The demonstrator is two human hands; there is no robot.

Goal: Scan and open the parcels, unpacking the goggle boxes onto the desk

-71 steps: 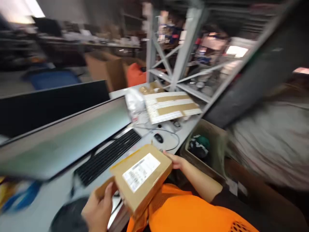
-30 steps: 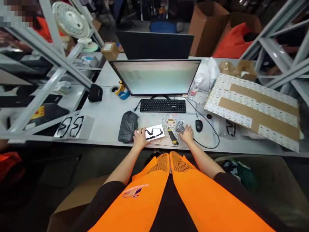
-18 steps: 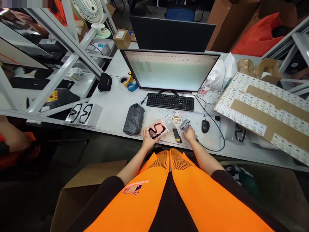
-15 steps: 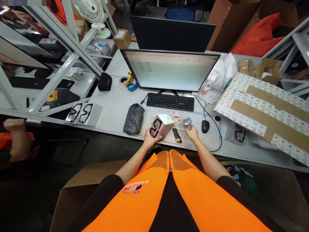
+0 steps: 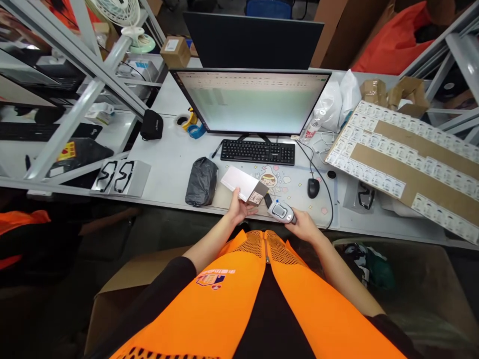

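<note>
My left hand (image 5: 236,209) grips a small white box (image 5: 243,185) and holds it tilted just above the desk's front edge, its labelled end turned to the right. My right hand (image 5: 304,226) is closed round a grey handheld barcode scanner (image 5: 280,211), whose head points at the label end of the box. Both hands hover over the patterned desk mat (image 5: 295,187) in front of the black keyboard (image 5: 257,151) and the lit monitor (image 5: 250,101).
A black plastic bag (image 5: 202,181) lies left of the box, a mouse (image 5: 313,187) to the right. A cardboard sheet of labels (image 5: 406,154) covers the desk's right end. Two white boxes (image 5: 120,177) sit far left. An open carton (image 5: 125,289) stands on the floor, lower left.
My left hand lifted the white box off the desk and turned it label-end toward the right. My right hand picked up the scanner and aimed it at the box.
</note>
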